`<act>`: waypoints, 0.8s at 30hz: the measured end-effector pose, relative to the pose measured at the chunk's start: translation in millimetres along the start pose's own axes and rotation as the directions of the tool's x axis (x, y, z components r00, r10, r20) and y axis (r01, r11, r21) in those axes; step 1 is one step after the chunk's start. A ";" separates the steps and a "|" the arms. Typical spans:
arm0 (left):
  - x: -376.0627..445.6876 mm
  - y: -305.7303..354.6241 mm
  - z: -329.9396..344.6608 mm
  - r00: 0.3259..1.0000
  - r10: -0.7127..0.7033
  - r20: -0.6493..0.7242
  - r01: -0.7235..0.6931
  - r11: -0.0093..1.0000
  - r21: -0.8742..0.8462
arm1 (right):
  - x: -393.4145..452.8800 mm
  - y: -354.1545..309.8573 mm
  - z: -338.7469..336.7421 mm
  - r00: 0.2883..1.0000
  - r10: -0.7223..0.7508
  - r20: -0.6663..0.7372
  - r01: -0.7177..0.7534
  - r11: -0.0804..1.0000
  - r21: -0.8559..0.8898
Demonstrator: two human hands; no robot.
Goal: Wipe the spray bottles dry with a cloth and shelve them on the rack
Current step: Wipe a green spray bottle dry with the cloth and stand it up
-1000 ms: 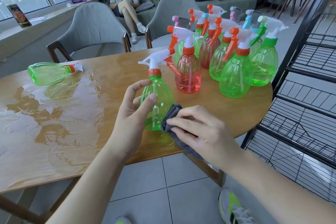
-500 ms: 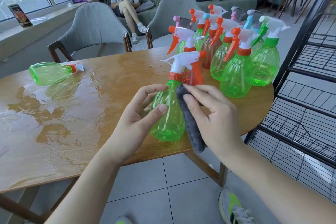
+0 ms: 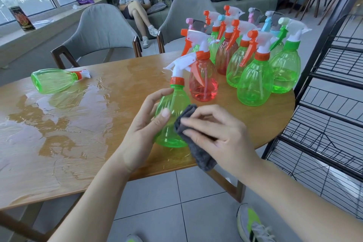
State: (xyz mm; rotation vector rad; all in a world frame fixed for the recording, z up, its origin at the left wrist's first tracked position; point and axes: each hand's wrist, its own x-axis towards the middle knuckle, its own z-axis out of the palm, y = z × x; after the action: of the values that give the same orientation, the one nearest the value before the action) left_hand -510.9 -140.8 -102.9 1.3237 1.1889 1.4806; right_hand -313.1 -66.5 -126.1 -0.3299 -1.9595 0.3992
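The left hand (image 3: 145,124) curls round a green spray bottle (image 3: 172,116) standing upright near the surface's (image 3: 78,143) front edge, thumb on its front. The right hand (image 3: 218,133) grips a grey cloth (image 3: 194,149) and presses it to the bottle's right side; the cloth hides that flank and hangs over the edge. Behind, a red bottle (image 3: 203,82) holds a little liquid. More bottles (image 3: 255,82) cluster at the right end, overlapping. Another green bottle (image 3: 53,80) lies sideways by the pooled water (image 3: 59,124). The black wire rack (image 3: 334,104) is cut off at right.

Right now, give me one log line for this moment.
step: wiping | left hand: holds green bottle upright on table | right hand: presses grey cloth to bottle | rack: unloaded
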 end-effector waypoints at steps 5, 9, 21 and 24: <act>1.0 -0.5 3.3 0.999 0.005 -0.038 -0.005 1.000 -0.018 | -9.6 2.6 -3.9 0.964 -0.225 0.144 0.238 0.968 -0.084; 0.8 6.1 8.9 0.999 -0.015 -0.030 0.009 0.984 -0.180 | -8.5 0.0 -0.8 0.996 -0.094 0.002 0.094 0.995 -0.031; -2.6 15.8 17.9 0.997 -0.031 0.068 0.049 0.961 -0.274 | 9.8 -8.0 -10.0 0.961 0.257 -0.100 -0.233 0.951 0.202; -0.3 19.5 20.1 0.998 -0.038 -0.049 0.019 0.941 -0.339 | 3.6 -10.3 -7.4 0.987 0.150 -0.065 -0.141 0.982 0.126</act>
State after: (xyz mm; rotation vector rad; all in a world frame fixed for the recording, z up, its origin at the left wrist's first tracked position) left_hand -490.5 -143.0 -83.8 1.0334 0.9289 1.6239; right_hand -308.3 -73.5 -116.0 -0.4054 -1.8350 0.5905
